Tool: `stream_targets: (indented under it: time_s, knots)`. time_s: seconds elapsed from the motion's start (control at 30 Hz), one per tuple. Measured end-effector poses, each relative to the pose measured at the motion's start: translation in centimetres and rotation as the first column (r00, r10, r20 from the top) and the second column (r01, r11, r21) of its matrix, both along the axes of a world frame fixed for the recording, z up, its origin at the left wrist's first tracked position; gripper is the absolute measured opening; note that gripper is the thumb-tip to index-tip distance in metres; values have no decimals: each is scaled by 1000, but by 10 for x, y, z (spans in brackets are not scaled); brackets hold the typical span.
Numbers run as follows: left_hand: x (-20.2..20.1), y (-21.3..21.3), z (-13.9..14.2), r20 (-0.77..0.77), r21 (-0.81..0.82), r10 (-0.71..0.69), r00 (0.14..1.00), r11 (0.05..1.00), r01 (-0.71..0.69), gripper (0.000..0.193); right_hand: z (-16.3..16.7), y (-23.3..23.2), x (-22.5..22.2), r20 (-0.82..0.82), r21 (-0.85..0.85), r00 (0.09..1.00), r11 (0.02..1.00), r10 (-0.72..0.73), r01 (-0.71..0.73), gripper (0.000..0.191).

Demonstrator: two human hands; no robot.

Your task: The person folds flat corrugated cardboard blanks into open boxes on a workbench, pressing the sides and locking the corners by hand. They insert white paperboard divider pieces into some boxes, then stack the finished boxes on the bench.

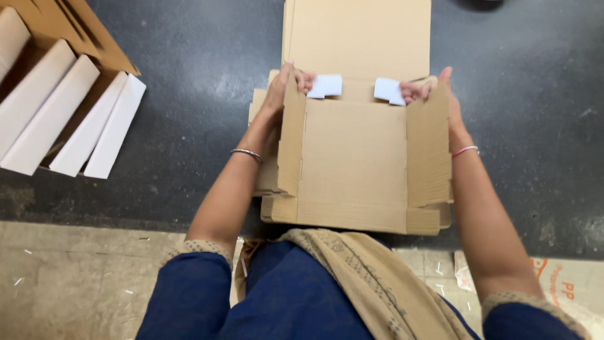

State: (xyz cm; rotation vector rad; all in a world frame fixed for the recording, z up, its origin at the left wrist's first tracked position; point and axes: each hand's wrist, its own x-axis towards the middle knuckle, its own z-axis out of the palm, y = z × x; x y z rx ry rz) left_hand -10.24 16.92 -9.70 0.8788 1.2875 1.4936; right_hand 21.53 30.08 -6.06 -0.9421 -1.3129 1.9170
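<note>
A flat brown cardboard box blank (pixel 355 157) lies on a dark table (pixel 201 94) in front of me, with its two side walls folded upright. My left hand (pixel 286 85) grips the top of the left wall, thumb outside and fingers curled over its far corner. On the other side, my right hand (pixel 434 91) holds the right wall the same way. Two small white tabs (pixel 327 85) stick out at the far corners by my fingers. The lid flap (pixel 358 38) lies flat beyond the hands. More flat blanks are stacked underneath.
At the far left stands an open brown carton (pixel 69 38) holding several white folded boxes (pixel 75 119) leaning in a row. A printed sack (pixel 560 283) lies on the pale floor at lower right.
</note>
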Motion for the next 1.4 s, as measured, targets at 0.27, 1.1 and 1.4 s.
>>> stream_targets:
  time_s: [0.27, 1.1, 1.4]
  knots:
    - [39, -187, 12, -182, 202, 506, 843, 859, -471, 38, -12, -96, 114, -153, 120, 955, 954, -255, 274, 67]
    - [158, -252, 24, -905, 62, 12, 425, 993, 104, 59, 45, -316, 67, 533, 841, 762, 326, -367, -431, 25]
    - [156, -243, 62, -851, 28, 20, 525, 1000, 9, 47, 27, -283, 34, 589, 807, 742, 260, -320, -529, 41]
